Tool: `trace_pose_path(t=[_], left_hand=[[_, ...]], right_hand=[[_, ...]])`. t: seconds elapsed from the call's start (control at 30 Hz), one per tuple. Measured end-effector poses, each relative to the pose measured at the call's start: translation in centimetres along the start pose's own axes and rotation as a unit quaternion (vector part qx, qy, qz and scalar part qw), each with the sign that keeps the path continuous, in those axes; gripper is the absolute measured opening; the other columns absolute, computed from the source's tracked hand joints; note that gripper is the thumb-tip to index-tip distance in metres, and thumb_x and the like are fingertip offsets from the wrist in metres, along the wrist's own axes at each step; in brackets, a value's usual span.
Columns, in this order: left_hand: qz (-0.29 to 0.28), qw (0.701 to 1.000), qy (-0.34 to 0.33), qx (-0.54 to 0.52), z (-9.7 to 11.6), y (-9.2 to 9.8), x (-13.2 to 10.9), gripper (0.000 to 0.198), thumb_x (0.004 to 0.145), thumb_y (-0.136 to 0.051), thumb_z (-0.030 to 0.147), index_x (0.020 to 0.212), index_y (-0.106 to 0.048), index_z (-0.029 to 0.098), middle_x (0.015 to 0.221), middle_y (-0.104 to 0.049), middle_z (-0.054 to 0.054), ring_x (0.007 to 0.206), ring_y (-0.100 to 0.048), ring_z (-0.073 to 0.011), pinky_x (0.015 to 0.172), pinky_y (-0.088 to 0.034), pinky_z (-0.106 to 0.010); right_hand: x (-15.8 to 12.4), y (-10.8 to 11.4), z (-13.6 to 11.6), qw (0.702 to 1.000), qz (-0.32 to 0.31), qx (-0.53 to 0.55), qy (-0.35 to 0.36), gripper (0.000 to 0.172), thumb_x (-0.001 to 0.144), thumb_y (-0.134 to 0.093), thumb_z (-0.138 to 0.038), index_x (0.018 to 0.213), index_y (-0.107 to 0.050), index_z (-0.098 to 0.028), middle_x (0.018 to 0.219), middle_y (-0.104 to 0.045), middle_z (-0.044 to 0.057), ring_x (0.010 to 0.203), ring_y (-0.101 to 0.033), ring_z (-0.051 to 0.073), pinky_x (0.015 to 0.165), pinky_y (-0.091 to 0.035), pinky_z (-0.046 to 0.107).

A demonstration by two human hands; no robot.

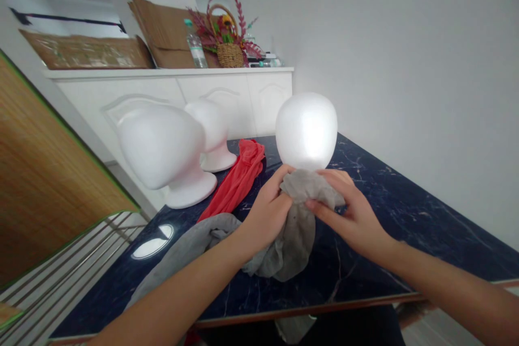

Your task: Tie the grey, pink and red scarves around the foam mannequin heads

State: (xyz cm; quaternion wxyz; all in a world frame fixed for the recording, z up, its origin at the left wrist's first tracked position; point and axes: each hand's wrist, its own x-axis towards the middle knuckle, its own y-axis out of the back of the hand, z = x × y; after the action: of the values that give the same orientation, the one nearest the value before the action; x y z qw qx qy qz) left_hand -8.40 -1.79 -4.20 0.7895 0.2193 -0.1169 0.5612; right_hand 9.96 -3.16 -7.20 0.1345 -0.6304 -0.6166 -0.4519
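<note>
Counting 2 hands, both closed on 1 grey cloth (298,232). Left hand (270,203): narrow, pinching a gathered edge between thumb and curled fingers. Right hand (348,205): also narrow, gripping the same bunch with thumb in front and fingers behind. Only a bunched fold between the two.

Grey cloth location: bunched up top between both hands, above the near half of 1 dark blue marbled table (377,227). Drops in loose folds from there, then runs left under the left forearm and along the near left of the tabletop.

White head forms, count 3. Number one, middle head form (307,130): upright, straight beyond the hands, base hidden behind them; touching the fingers or not, cannot tell. Numbers two and three, to the left: near head form (162,143) and far head form (213,124), both standing on flared bases, far one partly covered by near one.

Red cloth (239,178), count 1: stretched lengthwise on the table between the left pair and the hands, near end passing behind the grey.

Back side: 1 white cabinet (239,92). On top: 2 cardboard boxes, long box (87,51) at left and tall box (166,32) mid; 1 wicker basket (230,55) with flowers; 1 upright bottle (195,48), teal cap; at least 1 lying bottle (271,62) at the right end.

Far left: 1 wooden panel (52,167), green-edged, above 1 barred rack (81,265).
</note>
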Motion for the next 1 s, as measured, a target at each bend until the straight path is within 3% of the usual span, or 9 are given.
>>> trace_pose_path(t=[0.07,0.17,0.27,0.4,0.57,0.67,0.77,0.87,1.0], left_hand=[[-0.011,1.000,0.008,0.011,0.3,0.1,-0.1,0.006,0.089,-0.054,0.019,0.090,-0.060,0.020,0.086,-0.060,0.003,0.083,-0.053,-0.0133,0.075,-0.042,-0.022],[-0.034,0.999,0.025,-0.001,0.9,0.8,-0.3,0.008,0.090,-0.058,0.027,0.093,-0.061,0.021,0.090,-0.061,0.002,0.088,-0.056,-0.0146,0.079,-0.043,-0.024],[-0.039,0.999,0.019,-0.009,1.6,1.6,-0.6,0.014,0.091,-0.059,0.033,0.097,-0.065,0.022,0.097,-0.064,0.001,0.096,-0.058,-0.0164,0.087,-0.044,-0.026],[-0.041,0.998,0.046,-0.008,2.8,2.1,-0.9,0.018,0.088,-0.062,0.039,0.091,-0.066,0.021,0.092,-0.066,0.001,0.093,-0.060,-0.0182,0.081,-0.046,-0.027],[-0.024,0.995,0.055,-0.084,3.8,2.3,-1.0,0.017,0.085,-0.060,0.031,0.079,-0.067,0.017,0.078,-0.064,-0.001,0.079,-0.059,-0.0158,0.073,-0.047,-0.024],[-0.054,0.974,0.095,-0.197,4.2,3.1,-0.7,0.020,0.081,-0.056,0.026,0.088,-0.070,0.014,0.088,-0.070,-0.007,0.081,-0.064,-0.0171,0.071,-0.051,-0.025],[-0.219,0.935,0.154,-0.232,4.9,4.4,-0.4,0.042,0.083,-0.058,0.046,0.105,-0.069,0.012,0.094,-0.072,-0.013,0.069,-0.066,-0.0178,0.049,-0.045,-0.022],[-0.332,0.919,0.120,-0.178,6.6,4.9,0.0,0.053,0.089,-0.048,0.060,0.099,-0.071,0.013,0.076,-0.071,-0.007,0.047,-0.055,-0.0087,0.040,-0.033,-0.017],[-0.251,0.955,-0.002,-0.157,11.0,3.8,1.0,0.049,0.100,-0.038,0.044,0.082,-0.072,0.013,0.045,-0.043,0.006,0.032,-0.028,-0.0004,0.043,-0.032,-0.016]], right_hand=[[0.7,-0.1,-1.1,0.999,0.011,0.039,-0.028,0.009,0.091,-0.061,-0.028,0.094,-0.066,-0.021,0.097,-0.065,0.003,0.095,-0.057,0.020,0.085,-0.044,0.033],[2.1,0.5,-1.5,0.982,0.010,0.163,-0.094,0.017,0.092,-0.059,-0.032,0.082,-0.065,-0.020,0.078,-0.062,0.000,0.075,-0.057,0.016,0.070,-0.045,0.028],[3.4,1.2,-2.2,0.946,0.008,0.285,-0.153,0.015,0.089,-0.063,-0.034,0.085,-0.068,-0.020,0.079,-0.066,0.000,0.076,-0.061,0.016,0.073,-0.048,0.028],[5.0,1.8,-3.9,0.900,0.043,0.382,-0.208,0.013,0.086,-0.062,-0.031,0.080,-0.065,-0.019,0.074,-0.065,0.001,0.069,-0.062,0.016,0.068,-0.052,0.027],[6.2,2.6,-5.2,0.861,-0.073,0.434,-0.256,0.033,0.095,-0.053,-0.036,0.068,-0.053,-0.018,0.049,-0.045,-0.004,0.038,-0.038,0.008,0.039,-0.035,0.019],[6.8,2.8,-5.8,0.853,-0.155,0.432,-0.247,0.034,0.096,-0.055,-0.036,0.068,-0.049,-0.018,0.049,-0.040,-0.007,0.034,-0.019,0.003,0.033,-0.019,0.016],[7.7,2.6,-6.8,0.875,-0.211,0.384,-0.204,0.033,0.095,-0.061,-0.039,0.073,-0.051,-0.017,0.051,-0.043,-0.007,0.035,-0.019,0.002,0.033,-0.016,0.016],[8.8,2.3,-8.2,0.897,-0.264,0.328,-0.135,0.039,0.090,-0.066,-0.051,0.075,-0.054,-0.017,0.049,-0.040,-0.008,0.036,-0.022,0.003,0.034,-0.014,0.016],[9.7,2.0,-9.7,0.886,-0.320,0.320,-0.103,0.066,0.085,-0.045,-0.081,0.070,-0.053,-0.017,0.052,-0.041,-0.006,0.038,-0.020,0.003,0.036,-0.011,0.017]])
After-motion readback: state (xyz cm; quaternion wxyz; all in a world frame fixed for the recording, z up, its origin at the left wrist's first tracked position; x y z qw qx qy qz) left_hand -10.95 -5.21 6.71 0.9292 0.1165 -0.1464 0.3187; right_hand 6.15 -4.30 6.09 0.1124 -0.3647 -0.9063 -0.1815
